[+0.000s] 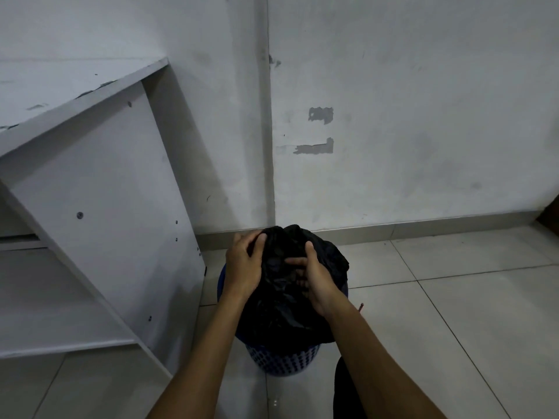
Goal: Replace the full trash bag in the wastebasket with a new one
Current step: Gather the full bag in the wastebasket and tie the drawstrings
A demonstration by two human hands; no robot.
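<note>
Gathering the neck of the full black plastic trash bag (287,297) while seated in the round blue perforated plastic wastebasket (284,359).

Bag directly ahead of and below both hands, bulging above the basket rim, long axis upright, so likely next a straight pull upward. Left hand (243,264) curled on the bag's left shoulder, fingers (258,241) hooked over the bunched top; right hand (314,278) gripping the right side, fingers (295,261) pressed into the crumpled film; hands apart, equally near. Contents hidden by the black film. Basket on pale tiled floor (453,313), just beside the white laminate shelf unit (99,207). No new bag in view.
</note>
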